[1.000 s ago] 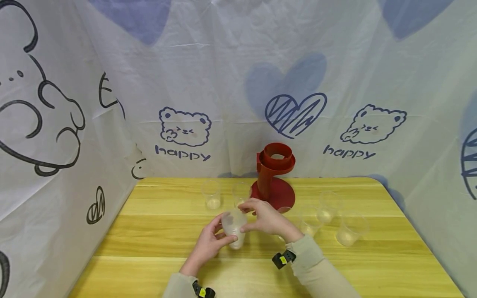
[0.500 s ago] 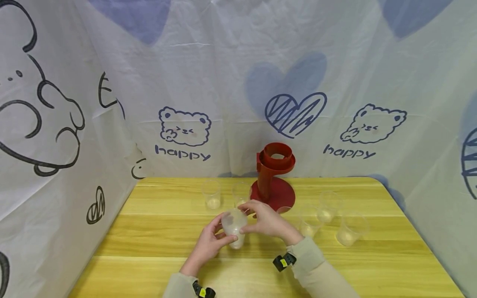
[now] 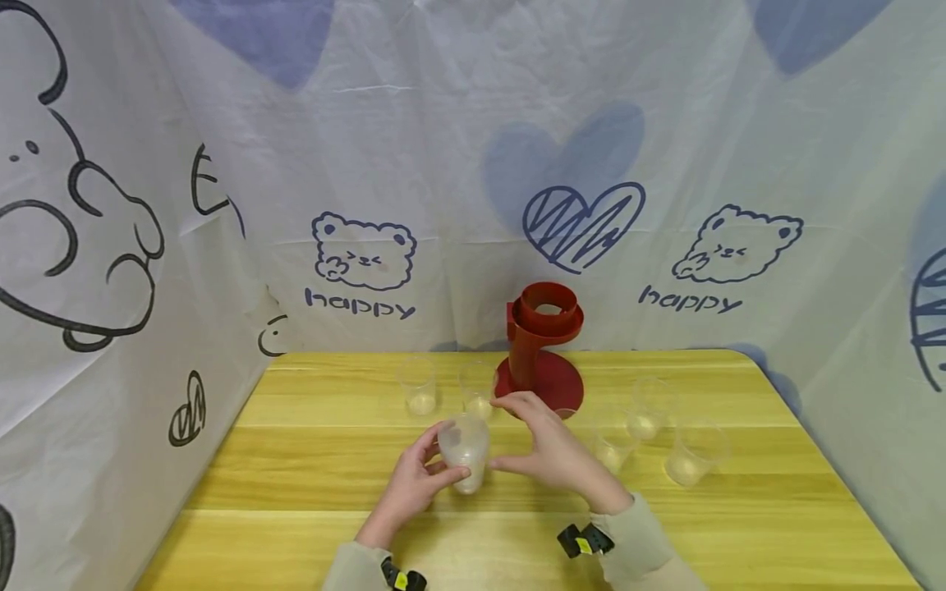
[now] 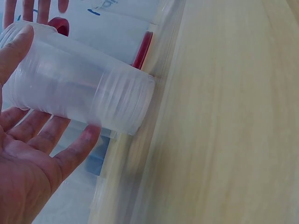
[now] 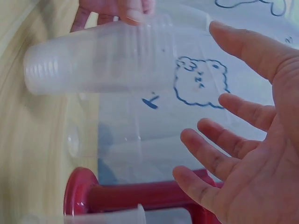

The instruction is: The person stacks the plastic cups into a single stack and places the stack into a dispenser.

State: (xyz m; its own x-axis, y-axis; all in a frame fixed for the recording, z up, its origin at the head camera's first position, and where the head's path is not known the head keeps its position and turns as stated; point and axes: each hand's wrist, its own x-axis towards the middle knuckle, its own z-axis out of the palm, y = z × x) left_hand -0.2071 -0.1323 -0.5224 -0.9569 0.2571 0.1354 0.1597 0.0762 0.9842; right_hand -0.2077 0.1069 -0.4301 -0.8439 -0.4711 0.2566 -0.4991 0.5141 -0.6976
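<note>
A stack of nested clear plastic cups (image 3: 467,450) stands upright near the middle of the table, its stacked rims and ridged bases showing in the right wrist view. My left hand (image 3: 419,483) grips the stack from the left, thumb in front and fingers behind. Just right of the stack, my right hand (image 3: 550,451) is spread with thumb and fingers apart, holding nothing. In the right wrist view its fingers (image 5: 205,149) are straight and separate from the cups. Behind the hands rises a red stand (image 3: 526,353) with a ring-shaped holder on top and a round base.
Single clear cups stand about the table (image 3: 310,460): one cup (image 3: 420,398) at the back left, another cup (image 3: 477,394) beside the red base, and several more to the right, including a cup (image 3: 691,460) farthest right. A printed white curtain (image 3: 458,164) hangs behind.
My right hand has let go of the cup stack and moved right, its fingers opening wider. My left hand keeps its grip, and the stack stays where it was.
</note>
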